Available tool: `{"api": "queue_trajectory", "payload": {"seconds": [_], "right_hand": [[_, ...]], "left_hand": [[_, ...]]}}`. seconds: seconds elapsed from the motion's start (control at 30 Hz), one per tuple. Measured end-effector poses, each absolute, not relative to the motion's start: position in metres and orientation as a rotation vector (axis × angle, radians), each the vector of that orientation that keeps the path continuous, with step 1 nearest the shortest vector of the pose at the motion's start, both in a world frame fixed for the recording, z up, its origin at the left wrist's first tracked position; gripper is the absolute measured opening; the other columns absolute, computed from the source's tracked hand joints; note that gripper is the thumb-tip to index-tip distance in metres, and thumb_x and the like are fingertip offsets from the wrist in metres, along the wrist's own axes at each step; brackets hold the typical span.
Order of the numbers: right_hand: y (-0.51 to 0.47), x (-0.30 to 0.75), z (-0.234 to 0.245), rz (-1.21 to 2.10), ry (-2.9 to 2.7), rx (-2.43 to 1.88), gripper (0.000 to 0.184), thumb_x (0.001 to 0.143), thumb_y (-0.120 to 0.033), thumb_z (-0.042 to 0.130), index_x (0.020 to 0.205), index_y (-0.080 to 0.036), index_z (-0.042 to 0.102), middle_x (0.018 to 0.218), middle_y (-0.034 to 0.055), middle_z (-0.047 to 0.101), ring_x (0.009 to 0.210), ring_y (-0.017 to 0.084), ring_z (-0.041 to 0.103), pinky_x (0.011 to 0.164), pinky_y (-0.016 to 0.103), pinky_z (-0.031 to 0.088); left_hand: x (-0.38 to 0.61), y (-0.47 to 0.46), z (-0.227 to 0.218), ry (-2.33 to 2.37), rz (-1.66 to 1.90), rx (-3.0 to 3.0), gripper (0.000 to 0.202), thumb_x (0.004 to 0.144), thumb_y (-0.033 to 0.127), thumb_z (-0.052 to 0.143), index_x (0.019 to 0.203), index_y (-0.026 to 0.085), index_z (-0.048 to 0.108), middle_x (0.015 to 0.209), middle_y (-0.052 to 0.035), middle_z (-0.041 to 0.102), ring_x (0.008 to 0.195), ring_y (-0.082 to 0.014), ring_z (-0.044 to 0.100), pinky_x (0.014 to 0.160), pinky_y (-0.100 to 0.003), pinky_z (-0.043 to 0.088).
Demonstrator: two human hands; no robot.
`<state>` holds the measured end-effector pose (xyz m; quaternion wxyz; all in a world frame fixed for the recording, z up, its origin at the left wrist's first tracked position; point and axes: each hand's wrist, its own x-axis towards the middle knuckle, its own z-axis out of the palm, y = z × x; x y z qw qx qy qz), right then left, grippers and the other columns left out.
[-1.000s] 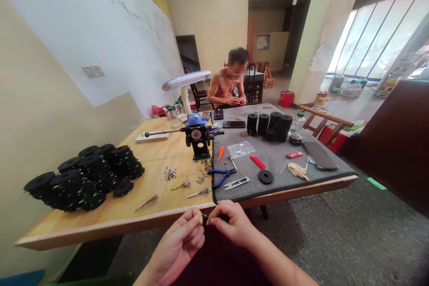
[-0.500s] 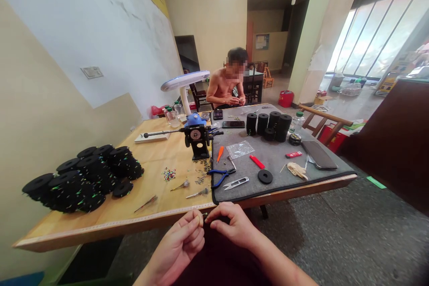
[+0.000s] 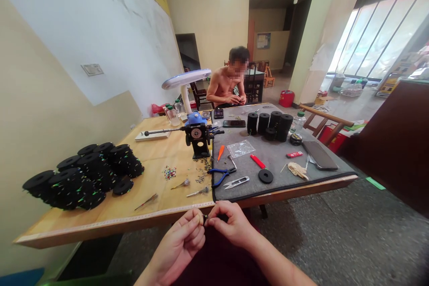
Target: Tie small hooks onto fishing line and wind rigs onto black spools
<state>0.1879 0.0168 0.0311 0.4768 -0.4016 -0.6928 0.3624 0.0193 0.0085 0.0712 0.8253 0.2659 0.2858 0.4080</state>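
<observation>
At the table's near edge, my left hand (image 3: 189,234) is closed, its thumb and forefinger pinched together. My right hand (image 3: 233,223) meets it from the right, also pinching with thumb and fingertips. A tiny dark piece with a yellow-green spot (image 3: 205,217) shows between the two sets of fingertips, too small to name. Beyond my hands lie thread snips (image 3: 236,182), blue-handled pliers (image 3: 221,176) and a black foam ring (image 3: 266,176) on the grey mat (image 3: 248,193).
Black foam spools (image 3: 80,178) with small bright pieces stand at the left. A black winding device with a dial (image 3: 197,136) stands mid-table beside a lamp (image 3: 186,79). More black spools (image 3: 275,125) stand on the mat's far side. Another person (image 3: 224,82) sits across the table.
My right thumb and fingertips have closed in on the tiny piece beside my left fingertips. My left hand stays nearly in place, and the view has shifted slightly.
</observation>
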Motion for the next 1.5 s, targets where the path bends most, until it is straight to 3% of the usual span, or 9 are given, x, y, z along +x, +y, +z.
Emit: {"api": "queue_trajectory", "payload": {"seconds": [0.4, 0.63, 0.9, 1.5], "right_hand": [[0.013, 0.190, 0.025, 0.979, -1.656, -1.053, 0.012, 0.079, -0.017, 0.062, 0.070, -0.018, 0.070, 0.070, 0.0006, 0.072, 0.067, 0.014, 0.064, 0.069, 0.023, 0.045], [0.017, 0.189, 0.041, 1.044, -1.642, -0.876, 0.016, 0.080, -0.028, 0.063, 0.091, -0.018, 0.067, 0.083, 0.0035, 0.074, 0.076, 0.017, 0.067, 0.074, 0.027, 0.049], [0.022, 0.185, 0.044, 0.859, -1.735, -0.965, 0.017, 0.081, -0.029, 0.061, 0.069, -0.019, 0.067, 0.068, -0.0011, 0.064, 0.068, 0.014, 0.056, 0.066, 0.023, 0.041], [0.016, 0.185, 0.024, 0.904, -1.690, -1.070, 0.021, 0.082, -0.025, 0.061, 0.062, -0.019, 0.067, 0.063, -0.0005, 0.069, 0.063, 0.013, 0.058, 0.067, 0.024, 0.041]], "left_hand": [[0.017, 0.009, 0.071, 0.608, 0.853, 0.577, 0.019, 0.076, 0.026, 0.071, 0.071, 0.014, 0.058, 0.049, 0.0122, 0.017, 0.044, -0.0039, 0.013, 0.045, -0.020, 0.018], [0.019, 0.008, 0.072, 0.624, 0.830, 0.597, 0.025, 0.073, 0.029, 0.074, 0.069, 0.015, 0.054, 0.050, 0.0124, 0.017, 0.043, -0.0035, 0.013, 0.044, -0.020, 0.016], [0.019, 0.010, 0.068, 0.615, 0.831, 0.580, 0.023, 0.076, 0.027, 0.071, 0.070, 0.015, 0.053, 0.049, 0.0122, 0.019, 0.043, -0.0037, 0.013, 0.044, -0.020, 0.016], [0.017, 0.010, 0.068, 0.623, 0.842, 0.583, 0.024, 0.075, 0.029, 0.073, 0.070, 0.014, 0.054, 0.048, 0.0127, 0.016, 0.043, -0.0033, 0.013, 0.045, -0.019, 0.017]]}}
